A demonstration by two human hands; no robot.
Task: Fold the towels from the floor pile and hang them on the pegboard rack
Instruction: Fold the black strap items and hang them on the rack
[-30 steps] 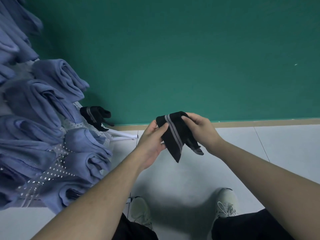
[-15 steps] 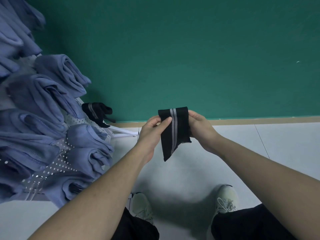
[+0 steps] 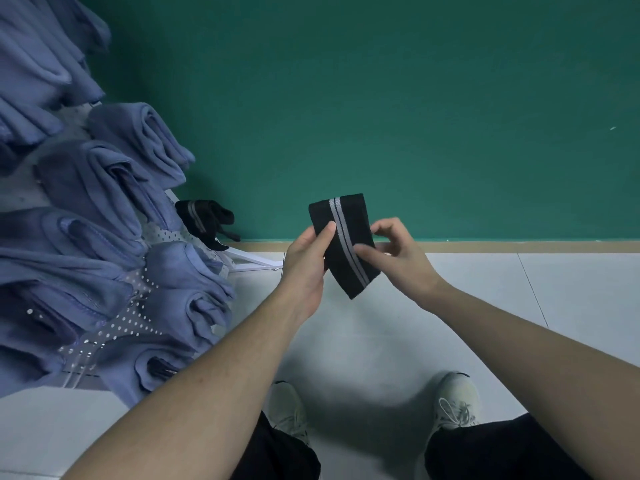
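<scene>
A small black towel [image 3: 346, 237] with a grey double stripe is folded into a narrow strip and held up in front of the green wall. My left hand [image 3: 308, 265] grips its left edge, thumb laid across the front. My right hand [image 3: 398, 258] is at its right edge, with the thumb pressing on the stripe and the fingers curled just off the cloth. The white pegboard rack [image 3: 145, 306] leans at the left, hung with several folded blue towels [image 3: 114, 188]. One black striped towel [image 3: 204, 220] hangs at the rack's far end.
A green wall [image 3: 415, 98] with a tan baseboard [image 3: 519, 247] rises close ahead. White tiled floor [image 3: 571, 306] lies below. My two white shoes [image 3: 453, 400] stand near the bottom of the view. The rack's white foot [image 3: 252, 261] reaches towards my left hand.
The towel has been folded flatter and turned upright, its stripe now facing me. My right hand has loosened its hold and slid lower along the right edge.
</scene>
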